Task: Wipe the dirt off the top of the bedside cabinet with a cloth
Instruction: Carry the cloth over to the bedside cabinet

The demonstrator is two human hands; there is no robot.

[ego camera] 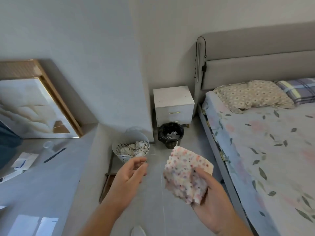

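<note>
The white bedside cabinet (173,97) stands against the far wall, left of the bed, with faint specks on its top. My right hand (214,206) grips a white cloth (185,172) dotted with coloured spots, held up in front of me well short of the cabinet. My left hand (129,178) hovers beside it, fingers loosely curled, holding nothing.
A black-lined waste bin (171,134) sits directly in front of the cabinet. A white basket (131,147) of crumpled fabric stands to its left. The bed (265,150) fills the right side. A grey counter (42,176) with a framed picture (34,106) lies on the left.
</note>
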